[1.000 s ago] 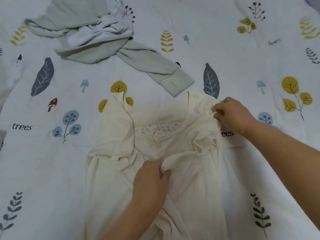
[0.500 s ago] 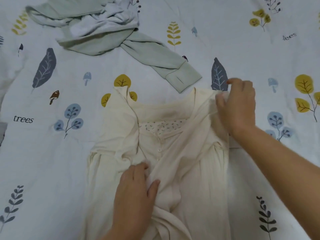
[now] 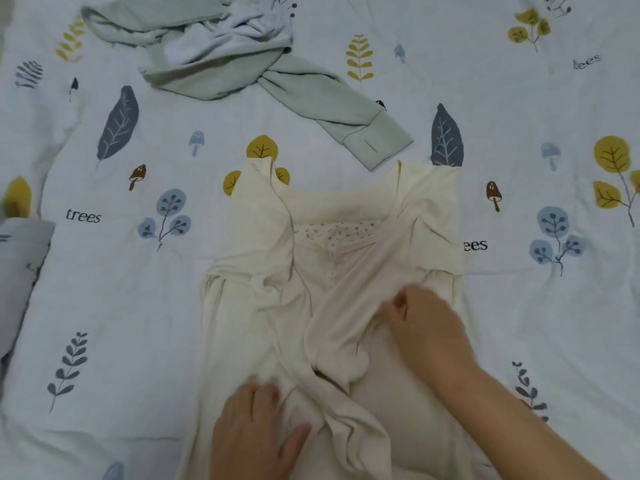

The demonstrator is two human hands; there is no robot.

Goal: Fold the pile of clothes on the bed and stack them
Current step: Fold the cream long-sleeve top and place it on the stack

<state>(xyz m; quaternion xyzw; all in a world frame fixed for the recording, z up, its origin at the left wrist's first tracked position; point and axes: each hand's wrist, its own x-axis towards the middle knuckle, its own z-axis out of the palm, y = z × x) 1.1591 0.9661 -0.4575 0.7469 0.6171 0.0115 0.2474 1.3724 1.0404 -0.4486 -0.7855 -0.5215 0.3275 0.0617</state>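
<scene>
A cream garment point(image 3: 346, 216) with a small floral inner panel lies spread on the bed in the middle, its sides folded inward and a sleeve crossing its front. My left hand point(image 3: 256, 434) rests flat on the lower part of the garment, fingers straight, thumb against a fold of the sleeve. My right hand point(image 3: 426, 327) lies on the right side of the garment, its fingertips pressing into the sleeve fabric; whether they pinch it I cannot tell. A heap of pale green and white clothes point(image 3: 207, 46) lies at the top left, one green sleeve point(image 3: 339, 112) stretching toward the cream garment.
The bed sheet point(image 3: 536, 306) is white with printed leaves, mushrooms and the word "trees". A grey-white cushion or fabric edge point(image 3: 20, 271) shows at the left border.
My right hand left the garment's right shoulder and came down to its middle. My left hand slid lower along the sleeve. The right shoulder now lies flat.
</scene>
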